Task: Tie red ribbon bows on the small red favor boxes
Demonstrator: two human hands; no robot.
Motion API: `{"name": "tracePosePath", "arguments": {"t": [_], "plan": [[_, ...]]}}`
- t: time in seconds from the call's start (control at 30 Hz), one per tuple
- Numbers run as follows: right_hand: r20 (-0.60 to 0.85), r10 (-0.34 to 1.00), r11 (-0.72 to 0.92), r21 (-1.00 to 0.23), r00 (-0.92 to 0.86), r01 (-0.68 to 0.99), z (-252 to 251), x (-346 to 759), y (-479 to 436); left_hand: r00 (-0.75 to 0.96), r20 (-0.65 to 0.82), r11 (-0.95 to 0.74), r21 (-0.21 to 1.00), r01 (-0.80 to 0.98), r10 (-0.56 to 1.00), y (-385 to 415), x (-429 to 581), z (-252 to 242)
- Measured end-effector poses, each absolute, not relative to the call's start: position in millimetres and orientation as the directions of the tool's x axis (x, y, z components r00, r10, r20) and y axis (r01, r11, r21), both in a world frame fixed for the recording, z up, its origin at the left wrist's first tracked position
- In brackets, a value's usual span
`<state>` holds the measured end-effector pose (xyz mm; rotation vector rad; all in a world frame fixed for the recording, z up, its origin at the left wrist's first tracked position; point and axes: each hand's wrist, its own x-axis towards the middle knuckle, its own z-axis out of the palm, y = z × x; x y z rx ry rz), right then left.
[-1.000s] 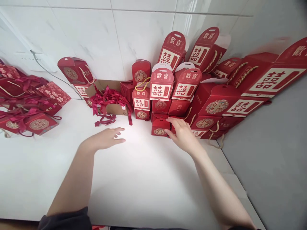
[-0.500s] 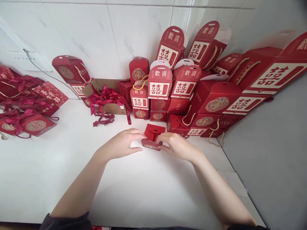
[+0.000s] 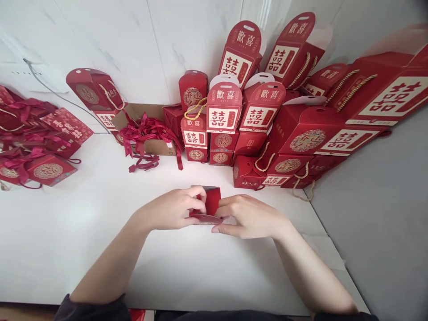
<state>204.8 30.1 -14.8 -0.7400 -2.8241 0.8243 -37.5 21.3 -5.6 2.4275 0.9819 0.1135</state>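
Note:
Between my hands on the white table is a small red gift box [image 3: 213, 200], its top spread so the red inside shows. My left hand [image 3: 180, 207] grips the box's left side, with fingers curled inside and the thumb at the near flap. On the other side, my right hand [image 3: 245, 216] pinches the near right edge, fingers inside and thumb outside. The near flap carries a pale printed pattern, partly covered by my fingers. The bottom of the box is hidden.
Stacked red gift boxes [image 3: 223, 119] with rope handles stand along the wall and to the right. A cardboard box [image 3: 160, 147] of dark red ribbons sits behind, with loose ribbon [image 3: 144, 163] before it. More ribboned red boxes [image 3: 50, 170] are at left. A grey panel [image 3: 377, 214] borders the right.
Both hands have drawn the box slightly nearer. Its far flap no longer stands out, the inside is more open, and my left fingers now reach inside. The view has shifted a little.

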Motion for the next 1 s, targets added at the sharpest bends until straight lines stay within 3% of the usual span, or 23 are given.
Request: {"name": "tracePosePath", "arguments": {"t": [0.2, 0.33, 0.47, 0.6, 0.77, 1.0], "plan": [[0.012, 0.463, 0.762, -0.516, -0.886, 0.391, -18.0, 201.5, 30.0, 0.763, -0.192, -0.562, 0.572, 0.598, 0.617, 23.9, -51.8, 12.2], [0.102, 0.452, 0.796, -0.495, -0.886, 0.349, -21.6, 195.2, 30.6, 0.771, -0.201, -0.592, 0.535, 0.603, 0.604, 24.5, -51.9, 15.4], [0.085, 0.442, 0.775, -0.538, -0.893, 0.333, -24.1, 194.7, 31.8, 0.777, -0.174, -0.639, 0.475, 0.605, 0.605, 25.1, -50.7, 15.6], [0.068, 0.452, 0.76, -0.551, -0.889, 0.345, -22.3, 199.2, 32.1, 0.757, -0.196, -0.597, 0.505, 0.623, 0.624, 24.6, -51.8, 11.6], [0.053, 0.477, 0.758, -0.53, -0.877, 0.38, -18.9, 204.2, 31.3, 0.72, -0.225, -0.557, 0.499, 0.664, 0.657, 25.9, -54.4, 5.6], [0.018, 0.489, 0.768, -0.484, -0.872, 0.42, -21.5, 198.3, 29.7, 0.77, -0.131, -0.633, 0.494, 0.596, 0.624, 28.5, -45.8, -2.8]]}}
